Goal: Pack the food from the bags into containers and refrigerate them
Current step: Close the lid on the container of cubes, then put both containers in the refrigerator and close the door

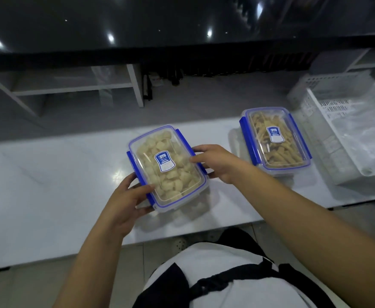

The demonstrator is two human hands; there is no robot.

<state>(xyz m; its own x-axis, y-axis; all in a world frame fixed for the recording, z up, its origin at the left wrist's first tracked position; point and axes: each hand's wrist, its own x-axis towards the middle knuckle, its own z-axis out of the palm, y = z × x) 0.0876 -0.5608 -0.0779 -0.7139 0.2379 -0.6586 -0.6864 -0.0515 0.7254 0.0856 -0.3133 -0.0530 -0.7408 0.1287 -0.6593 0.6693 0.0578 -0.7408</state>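
I have both hands on the box [168, 166] near the middle of the white surface [48, 174]. My left hand [124, 203] grips its near left corner, thumb on the lid. My right hand [217, 162] holds its right side, fingers curled over the edge. I think the job now is to snap the blue clips tight or lift the box, so I should hold it level and press each clip until it sits flat. The box is clear, hard plastic with round corners, full of pale, lumpy food. A second box [275, 140] sits closed by the far right edge, beside a white basket [315, 92] with crinkly bags.
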